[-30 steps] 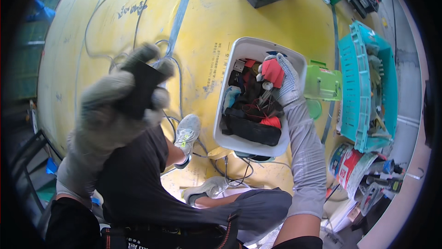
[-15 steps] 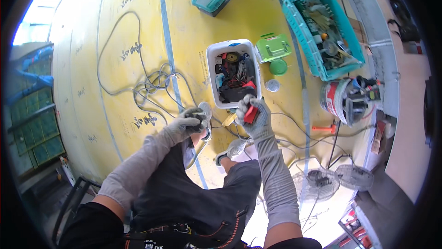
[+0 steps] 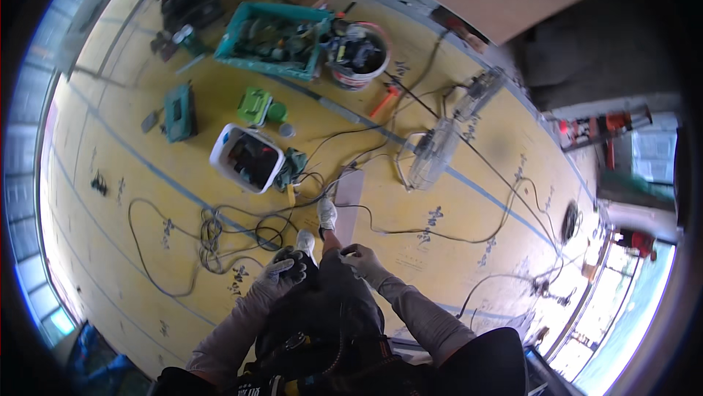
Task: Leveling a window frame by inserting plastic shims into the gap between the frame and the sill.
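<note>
My left hand, in a grey glove and sleeve, is held over my left thigh. Its fingers curl around something dark that I cannot make out. My right hand, gloved the same way, is beside my right knee with its fingertips pressed together; whatever they hold, if anything, is hidden. Ahead of my white shoes stands a white bin full of dark tools. A dark green cloth-like thing is against its right side. The red thing seen earlier no longer shows.
Cables lie coiled and stretched across the yellow floor sheet. Farther off are a teal crate, a bucket of tools, a teal toolbox, a green container and an orange-handled hammer. Fans stand right of centre.
My view has swung to the right, and the bin now sits farther away and to the left. My right hand has drawn back from the bin to my knee, the red thing gone from sight.
</note>
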Available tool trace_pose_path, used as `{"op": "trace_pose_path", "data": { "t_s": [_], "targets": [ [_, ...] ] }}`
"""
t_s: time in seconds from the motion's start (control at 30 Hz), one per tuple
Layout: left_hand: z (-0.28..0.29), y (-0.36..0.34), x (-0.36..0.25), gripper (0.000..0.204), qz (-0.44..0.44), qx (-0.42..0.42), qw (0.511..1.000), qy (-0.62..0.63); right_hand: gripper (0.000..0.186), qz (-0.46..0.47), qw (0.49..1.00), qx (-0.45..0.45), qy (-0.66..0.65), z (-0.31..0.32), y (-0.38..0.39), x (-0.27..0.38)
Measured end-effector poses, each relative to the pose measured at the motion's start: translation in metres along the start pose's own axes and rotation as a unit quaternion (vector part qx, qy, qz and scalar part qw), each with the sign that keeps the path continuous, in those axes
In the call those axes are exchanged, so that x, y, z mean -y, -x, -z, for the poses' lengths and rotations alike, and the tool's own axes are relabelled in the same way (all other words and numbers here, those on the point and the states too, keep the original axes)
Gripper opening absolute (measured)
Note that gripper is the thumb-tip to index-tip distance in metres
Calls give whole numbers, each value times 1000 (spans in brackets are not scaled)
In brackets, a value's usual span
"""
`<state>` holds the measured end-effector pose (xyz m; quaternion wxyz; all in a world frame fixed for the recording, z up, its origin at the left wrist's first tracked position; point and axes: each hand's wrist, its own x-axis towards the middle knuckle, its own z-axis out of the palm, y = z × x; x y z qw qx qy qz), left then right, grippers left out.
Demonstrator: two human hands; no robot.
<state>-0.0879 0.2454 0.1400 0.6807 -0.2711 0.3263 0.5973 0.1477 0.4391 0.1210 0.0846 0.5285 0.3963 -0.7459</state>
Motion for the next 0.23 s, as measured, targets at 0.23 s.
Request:
{"op": "trace_pose_path", "data": {
  "t_s": [0.23],
  "targets": [
    [72, -54, 2, 33, 47, -25, 978, -202, 51, -35, 932, -292, -211, 116, 132, -180]
  ]
}}
